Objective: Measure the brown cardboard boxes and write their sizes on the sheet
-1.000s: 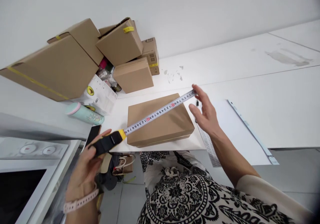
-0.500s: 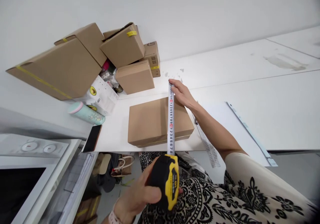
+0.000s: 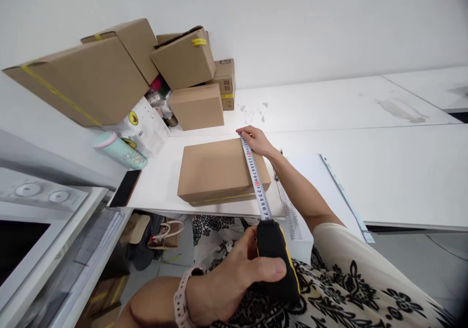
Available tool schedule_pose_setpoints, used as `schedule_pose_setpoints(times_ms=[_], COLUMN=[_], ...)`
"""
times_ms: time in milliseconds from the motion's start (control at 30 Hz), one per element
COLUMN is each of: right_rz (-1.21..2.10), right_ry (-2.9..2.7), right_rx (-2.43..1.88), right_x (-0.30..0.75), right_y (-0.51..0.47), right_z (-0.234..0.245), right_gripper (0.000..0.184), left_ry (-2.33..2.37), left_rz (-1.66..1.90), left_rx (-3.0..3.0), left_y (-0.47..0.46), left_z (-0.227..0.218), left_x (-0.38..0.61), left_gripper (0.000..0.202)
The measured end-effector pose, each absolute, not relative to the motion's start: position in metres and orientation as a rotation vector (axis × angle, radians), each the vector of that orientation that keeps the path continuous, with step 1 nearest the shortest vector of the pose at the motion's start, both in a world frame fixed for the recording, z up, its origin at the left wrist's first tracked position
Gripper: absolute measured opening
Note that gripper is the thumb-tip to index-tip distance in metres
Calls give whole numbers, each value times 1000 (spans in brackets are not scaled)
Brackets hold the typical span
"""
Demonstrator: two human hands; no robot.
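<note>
A flat brown cardboard box (image 3: 215,169) lies near the front edge of the white table (image 3: 365,138). My left hand (image 3: 237,279) is closed around the black and yellow tape measure case (image 3: 276,260), low in front of my body. Its white blade (image 3: 256,177) runs up across the box's right side. My right hand (image 3: 256,140) pinches the blade's end down at the box's far right corner.
Several cardboard boxes (image 3: 146,69) are piled at the back left against the wall. A mint bottle (image 3: 119,150) and a black phone (image 3: 125,187) lie left of the flat box. Printed sheets of paper (image 3: 321,186) lie to the right. A bag (image 3: 163,233) sits under the table.
The tape swung from lying diagonally across the box to running front to back along its right side. My left hand brought the case in front of my body; my right hand lowered onto the far corner.
</note>
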State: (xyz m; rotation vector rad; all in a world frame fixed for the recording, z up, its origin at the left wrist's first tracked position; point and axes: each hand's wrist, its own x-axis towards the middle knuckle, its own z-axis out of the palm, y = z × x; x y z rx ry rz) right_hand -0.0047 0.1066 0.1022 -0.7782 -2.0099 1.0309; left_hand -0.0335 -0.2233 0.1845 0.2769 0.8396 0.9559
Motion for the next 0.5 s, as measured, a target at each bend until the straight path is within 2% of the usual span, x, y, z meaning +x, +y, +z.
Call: schedule_pose_setpoints(times_ms=[200,500], right_rz=[1167,1103], right_ry=[-1922,-1956], right_rx=[-793,-805], right_x=[-11,-17], right_y=[110,103], right_z=[98,99], right_gripper=[35,28], left_ry=[878,986], left_rz=[957,1002], left_rx=[251,274], left_y=[-235,-249], left_z=[190,184], left_x=[-19,0], left_gripper=[64,71])
